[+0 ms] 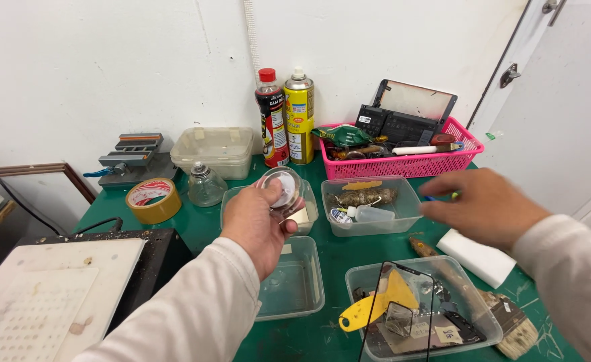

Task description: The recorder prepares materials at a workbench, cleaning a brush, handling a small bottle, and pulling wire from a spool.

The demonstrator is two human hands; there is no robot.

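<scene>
Left hand (pixel 255 224) at frame centre, grip closed on small clear round container (pixel 283 190), lifted off bench (pixel 336 248); right hand (pixel 487 204) (blurred) fingers spread, holding nothing.

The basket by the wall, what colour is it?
Bright pink basket, seen best in the head view.

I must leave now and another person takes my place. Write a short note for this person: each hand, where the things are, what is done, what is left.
Left hand: raised over the green table, its grip shut on a small round clear container with something white inside.
Right hand: open, holds nothing, blurred, in the air near the clear tub in front of the pink basket.
Under the left hand: an empty clear tray.
Near tub: yellow scraper and small parts.
Done: container is lifted off the table.
Left: container is not yet set down anywhere; whether it is open, I cannot tell.
</scene>
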